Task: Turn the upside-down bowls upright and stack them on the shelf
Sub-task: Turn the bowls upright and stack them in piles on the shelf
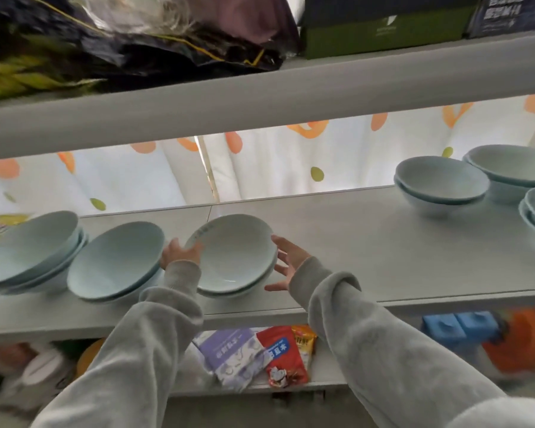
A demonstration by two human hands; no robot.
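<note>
Your left hand (181,253) grips left rim of pale blue round ceramic bowl (235,251), upright on second bowl (248,288) near grey shelf (368,242) front edge. Your right hand (289,262) open, fingers spread, just beside right rim. Bowl lies between hands, left touching.

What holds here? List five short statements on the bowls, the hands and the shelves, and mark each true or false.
1. The centre bowl sits upright on another bowl. True.
2. The right hand is balled into a fist. False: its fingers are spread open beside the centre bowl.
3. The left hand grips the centre bowl's left rim. True.
4. The far-left stack is upside down. False: its bowls face up.
5. The lower shelf is bare. False: packets lie on it, among them a red packet.
</note>
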